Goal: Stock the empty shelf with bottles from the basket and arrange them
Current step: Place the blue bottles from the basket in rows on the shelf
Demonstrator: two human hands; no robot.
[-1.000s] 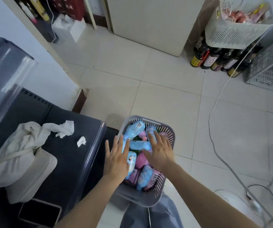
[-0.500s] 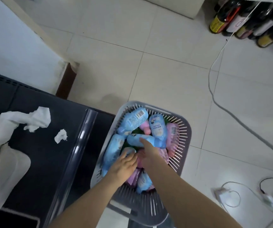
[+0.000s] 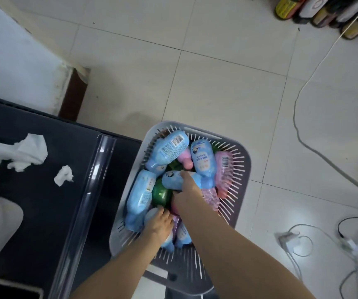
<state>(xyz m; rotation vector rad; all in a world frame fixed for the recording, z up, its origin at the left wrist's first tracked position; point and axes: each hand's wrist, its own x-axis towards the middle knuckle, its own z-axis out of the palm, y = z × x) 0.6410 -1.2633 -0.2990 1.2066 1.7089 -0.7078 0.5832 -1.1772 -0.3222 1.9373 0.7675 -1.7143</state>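
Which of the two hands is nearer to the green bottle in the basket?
Right. The right hand touches the green bottle at its side; the left hand lies just below it.

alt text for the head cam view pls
Both hands reach into a grey slotted basket of blue, pink and green bottles on a tiled floor: the right hand grips a blue bottle, the left hand another. A dark shelf stands alongside.

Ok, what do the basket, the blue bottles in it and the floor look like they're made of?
Basket: looks like molded grey plastic, matte, with thin slotted ribs in its walls. Blue bottles: apparently soft-sheen opaque plastic, with printed labels and a barcode. Floor: likely glazed ceramic tile, pale and glossy, with grout lines and reflected light.
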